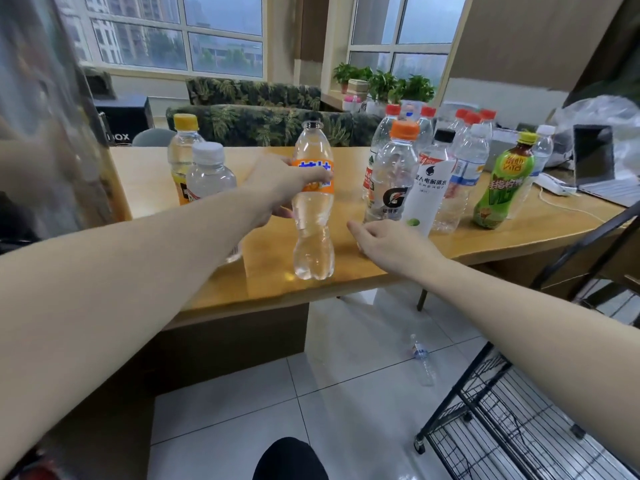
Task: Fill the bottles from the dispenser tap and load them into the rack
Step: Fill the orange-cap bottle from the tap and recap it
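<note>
Left hand (277,188): fingers wrapped round uncapped orange-label bottle (313,202), standing on worktop (145,174).
Right hand (384,240): fingers loosely curled, empty.
Wire rack (512,424): no bottles visible.
Remaining: filling, loading.

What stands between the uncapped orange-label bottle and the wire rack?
Nothing visible on the direct way. The left hand grips the bottle near the table's front edge; the rack stands on the floor, lower right. The right hand hovers beside it.
</note>
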`<state>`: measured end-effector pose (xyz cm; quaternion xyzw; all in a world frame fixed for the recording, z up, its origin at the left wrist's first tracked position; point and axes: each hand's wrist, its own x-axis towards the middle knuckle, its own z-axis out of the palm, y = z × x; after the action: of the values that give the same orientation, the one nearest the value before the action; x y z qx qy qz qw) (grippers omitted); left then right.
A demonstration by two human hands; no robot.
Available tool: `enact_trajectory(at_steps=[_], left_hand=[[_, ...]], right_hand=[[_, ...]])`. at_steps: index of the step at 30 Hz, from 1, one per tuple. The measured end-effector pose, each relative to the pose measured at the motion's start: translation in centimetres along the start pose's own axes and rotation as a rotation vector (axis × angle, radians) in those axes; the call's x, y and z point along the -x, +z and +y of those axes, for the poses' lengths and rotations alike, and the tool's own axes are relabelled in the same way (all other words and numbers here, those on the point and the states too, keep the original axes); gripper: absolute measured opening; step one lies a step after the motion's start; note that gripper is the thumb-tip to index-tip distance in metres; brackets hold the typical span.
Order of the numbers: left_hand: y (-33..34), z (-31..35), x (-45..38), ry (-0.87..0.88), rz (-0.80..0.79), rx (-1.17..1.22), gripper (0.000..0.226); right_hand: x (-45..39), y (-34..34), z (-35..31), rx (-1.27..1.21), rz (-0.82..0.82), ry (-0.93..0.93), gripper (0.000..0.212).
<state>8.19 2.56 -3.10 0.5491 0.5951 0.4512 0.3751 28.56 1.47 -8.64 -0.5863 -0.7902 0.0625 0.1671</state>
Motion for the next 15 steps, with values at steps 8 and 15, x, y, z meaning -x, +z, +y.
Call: enact_trajectory(at_steps=[8, 15], left_hand=[[0.9, -0.1, -6.1, 0.015, 0.133, 0.097, 0.048], [2.2, -0.4, -10.6, 0.09, 0.231, 0.142, 0.066]], right_hand=[[-2.2, 1.3, 1.0, 0.089, 0.075, 0.007, 0.057], [-3.4, 2.5, 2.2, 0.11, 0.134, -0.012, 0.063]])
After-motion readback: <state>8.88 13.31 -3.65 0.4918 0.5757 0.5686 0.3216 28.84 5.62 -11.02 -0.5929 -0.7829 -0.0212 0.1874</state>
